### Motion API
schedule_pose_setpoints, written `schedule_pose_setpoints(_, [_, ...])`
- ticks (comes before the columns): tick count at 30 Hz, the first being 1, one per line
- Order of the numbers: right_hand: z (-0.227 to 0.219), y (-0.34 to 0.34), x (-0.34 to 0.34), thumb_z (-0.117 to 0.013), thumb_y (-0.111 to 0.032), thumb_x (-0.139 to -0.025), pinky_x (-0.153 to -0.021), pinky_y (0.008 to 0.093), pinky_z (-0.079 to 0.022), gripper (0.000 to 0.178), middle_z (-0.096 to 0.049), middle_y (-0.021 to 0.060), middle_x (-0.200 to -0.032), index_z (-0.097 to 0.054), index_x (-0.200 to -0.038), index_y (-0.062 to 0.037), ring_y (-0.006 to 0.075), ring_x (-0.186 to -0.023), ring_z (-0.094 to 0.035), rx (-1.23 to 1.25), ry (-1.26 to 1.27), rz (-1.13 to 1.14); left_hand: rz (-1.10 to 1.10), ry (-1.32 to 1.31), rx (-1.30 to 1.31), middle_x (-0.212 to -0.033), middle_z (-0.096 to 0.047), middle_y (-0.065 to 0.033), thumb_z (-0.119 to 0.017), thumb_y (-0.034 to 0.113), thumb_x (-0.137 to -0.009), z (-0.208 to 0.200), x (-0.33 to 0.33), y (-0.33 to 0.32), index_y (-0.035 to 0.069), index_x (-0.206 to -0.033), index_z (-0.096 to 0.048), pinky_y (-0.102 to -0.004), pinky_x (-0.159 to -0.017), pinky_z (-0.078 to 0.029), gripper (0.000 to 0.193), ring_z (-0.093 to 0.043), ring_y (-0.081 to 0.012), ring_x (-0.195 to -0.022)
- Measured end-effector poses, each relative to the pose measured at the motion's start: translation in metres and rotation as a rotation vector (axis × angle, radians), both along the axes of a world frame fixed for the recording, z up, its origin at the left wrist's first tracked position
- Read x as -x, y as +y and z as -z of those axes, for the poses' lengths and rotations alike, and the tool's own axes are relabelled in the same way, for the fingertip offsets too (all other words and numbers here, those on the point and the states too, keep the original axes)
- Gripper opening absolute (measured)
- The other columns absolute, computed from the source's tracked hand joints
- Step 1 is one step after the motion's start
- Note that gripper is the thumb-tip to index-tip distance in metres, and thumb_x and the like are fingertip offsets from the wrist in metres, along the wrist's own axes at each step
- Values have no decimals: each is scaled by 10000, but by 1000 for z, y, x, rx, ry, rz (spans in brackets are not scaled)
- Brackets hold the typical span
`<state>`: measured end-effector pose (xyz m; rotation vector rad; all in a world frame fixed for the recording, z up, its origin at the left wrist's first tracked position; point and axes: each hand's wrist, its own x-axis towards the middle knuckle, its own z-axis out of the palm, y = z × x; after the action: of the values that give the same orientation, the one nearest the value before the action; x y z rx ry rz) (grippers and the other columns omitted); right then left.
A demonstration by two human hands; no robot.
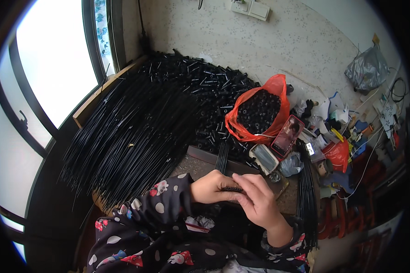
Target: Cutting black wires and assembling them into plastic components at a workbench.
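Observation:
My left hand (208,186) is closed round a bundle of thin black rods (222,157), which points away from me over the worktable. Dark rod ends show in a row between my two hands. My right hand (259,200) curves over these ends, its fingers together and its thumb against my left hand. Beyond the hands lies a heap of small black tubular parts (205,79). A red plastic bag (232,120) holds small black toothed pieces (259,109). To the left spreads a large pile of long thin black rods (136,132).
A phone with a lit screen (288,136) leans by the bag, beside a pale-framed flat device (265,159). More black rods (306,195) stand at the right table edge. Clutter and a red bag (337,154) fill the far right. A wooden board (109,88) edges the pile near the window.

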<state>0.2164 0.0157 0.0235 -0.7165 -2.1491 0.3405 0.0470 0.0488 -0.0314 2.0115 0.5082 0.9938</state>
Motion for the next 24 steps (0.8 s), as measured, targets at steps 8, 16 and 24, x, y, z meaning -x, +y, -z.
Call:
schedule_pose_setpoints(8, [-4, -5, -13, -602, 71, -698, -677, 318, -474, 243, -602, 106, -872, -638, -927, -4, 268, -772, -576, 157, -74, -106, -441, 879, -366, -1446, -92, -204, -673, 511, -629, 116, -1, 3, 148, -1375, -267, -700, -899, -209, 924, -113, -359, -1336])
schedule_pose_setpoints(16, [63, 84, -14, -541, -84, -844, -647, 245, -473, 142, -638, 98, -779, -633, -896, 11, 148, -711, -611, 536, 28, -72, -301, 1012, -541, -1423, -175, -226, -655, 394, -591, 125, 9, -9, 3, -1355, -252, -563, -1000, -218, 948, -164, -335, -1336])
schedule_pose_setpoints(24, [164, 169, -119, -633, -99, -715, -704, 368, -454, 66, -569, 88, -804, -639, -762, -52, 289, -825, -528, 56, -416, 591, -163, 1028, -435, -1433, -170, -209, -714, 411, -551, 109, 22, -18, 10, -1373, -202, -494, -1051, -161, 1048, -160, -320, -1340])
